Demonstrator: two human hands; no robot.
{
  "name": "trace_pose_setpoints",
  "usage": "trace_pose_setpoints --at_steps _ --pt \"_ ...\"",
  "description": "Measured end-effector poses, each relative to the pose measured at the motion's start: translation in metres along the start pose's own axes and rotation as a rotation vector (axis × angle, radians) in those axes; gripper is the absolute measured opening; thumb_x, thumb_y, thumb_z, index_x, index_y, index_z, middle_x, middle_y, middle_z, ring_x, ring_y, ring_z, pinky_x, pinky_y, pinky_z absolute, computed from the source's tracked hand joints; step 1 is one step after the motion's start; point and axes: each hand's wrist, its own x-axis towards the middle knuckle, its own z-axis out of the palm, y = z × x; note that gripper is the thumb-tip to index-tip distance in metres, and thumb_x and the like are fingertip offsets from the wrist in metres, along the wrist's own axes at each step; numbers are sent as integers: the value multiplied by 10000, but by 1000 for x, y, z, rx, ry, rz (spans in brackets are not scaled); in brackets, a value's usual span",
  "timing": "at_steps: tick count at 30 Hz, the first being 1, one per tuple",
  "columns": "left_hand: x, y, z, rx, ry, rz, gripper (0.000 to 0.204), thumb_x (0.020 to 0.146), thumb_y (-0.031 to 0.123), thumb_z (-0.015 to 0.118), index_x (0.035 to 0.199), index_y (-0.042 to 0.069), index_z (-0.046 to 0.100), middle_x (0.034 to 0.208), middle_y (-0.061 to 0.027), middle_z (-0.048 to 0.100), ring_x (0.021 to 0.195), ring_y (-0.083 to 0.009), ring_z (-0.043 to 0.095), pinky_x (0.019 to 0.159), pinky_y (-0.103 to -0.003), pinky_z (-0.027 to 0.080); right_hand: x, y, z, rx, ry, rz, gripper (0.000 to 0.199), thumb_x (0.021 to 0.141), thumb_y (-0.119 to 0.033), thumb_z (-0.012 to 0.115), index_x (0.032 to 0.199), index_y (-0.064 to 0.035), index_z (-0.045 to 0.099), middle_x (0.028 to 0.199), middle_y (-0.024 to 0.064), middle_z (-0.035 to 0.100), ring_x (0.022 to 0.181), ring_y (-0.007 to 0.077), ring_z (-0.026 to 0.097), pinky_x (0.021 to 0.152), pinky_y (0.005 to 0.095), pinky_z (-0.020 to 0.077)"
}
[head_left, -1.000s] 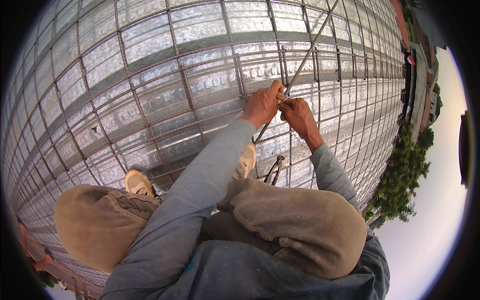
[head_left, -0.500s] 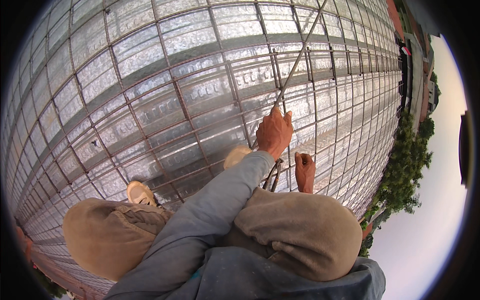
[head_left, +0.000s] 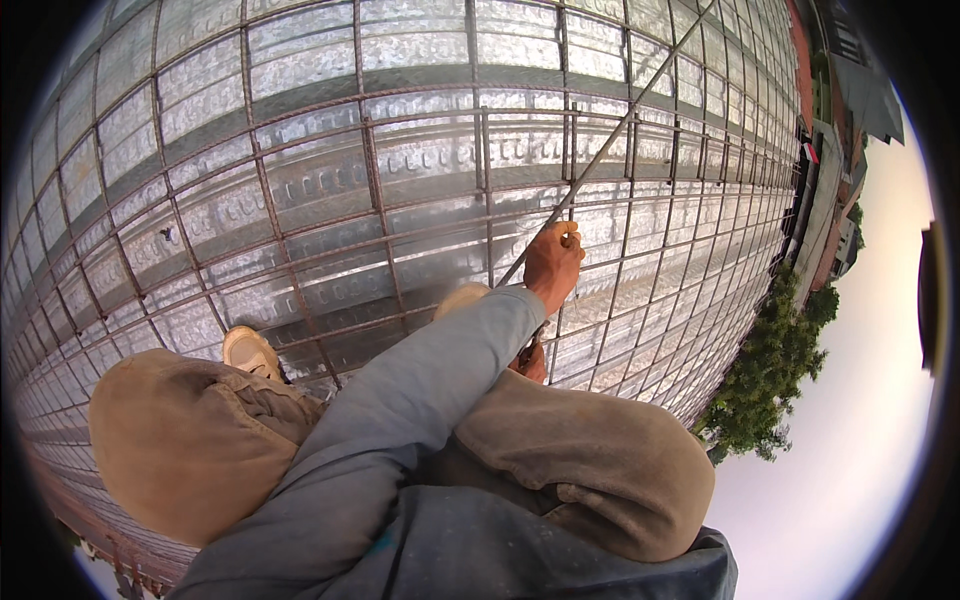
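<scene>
My left hand (head_left: pixel 555 268) is over the rebar mesh (head_left: pixel 375 180), thumb and forefinger closed in a pinch. Whatever lies between the fingertips is too small to make out. Just beside that hand a thin straight rod (head_left: pixel 630 115) runs diagonally over the bars. Lower down, my right hand (head_left: pixel 534 364) shows only in part, behind my left sleeve and my knee. Its fingers appear closed on the dark handles of a pair of pincers (head_left: pixel 527 353), mostly hidden.
Ribbed, shiny metal decking (head_left: pixel 430 225) lies beneath the mesh. My shoe (head_left: pixel 250 352) stands among the bars at left; another is partly hidden behind my sleeve. Trees (head_left: pixel 765 370) and buildings are beyond the deck's right edge.
My left hand has come away from the rod and now pinches just right of it. The right hand has moved left to the pincers, partly behind my sleeve. The view has shifted slightly.
</scene>
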Motion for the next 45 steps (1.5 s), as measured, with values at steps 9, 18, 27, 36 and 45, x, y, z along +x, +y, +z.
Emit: trace_pose_setpoints --at_steps 9,18,27,36,45 --pt "-12 -5 8 -117 79 -50 364 1073 246 663 1333 -4 714 827 -57 727 707 -113 605 644 -334 485 93 -62 -139 394 -345 25 265 1015 -161 680 1162 42 595 778 -3 507 709 102 447 612 300 400" --pt "-10 -23 10 30 196 145 298 1050 230 678 1232 14 773 892 -240 752 749 -318 725 710 -413 557 219 -156 -189 -244 -792 -559 474 953 -34 600 1418 21 529 1144 205 756 1073 425 731 914 484 576" --pt "-16 -13 4 23 143 79 287 1054 201 651 1241 17 769 966 -275 762 850 -320 776 750 -398 564 226 -179 -196 -415 -784 -894 598 984 -35 531 1574 -18 434 1249 288 702 1157 466 684 994 514 559" --pt "-12 -19 5 -2 149 93 269 1039 212 669 1180 13 782 836 -223 753 698 -281 718 665 -415 542 222 -196 -197 -553 -722 -936 436 1011 -61 563 1442 -21 516 1136 291 715 995 469 708 845 563 566" --pt "-15 -7 2 -86 60 9 292 1052 218 657 1162 -28 770 724 -87 701 658 -136 634 613 -334 487 227 -191 -201 -657 -425 -1366 336 1037 -178 665 1297 0 549 930 187 673 749 387 691 656 490 554"
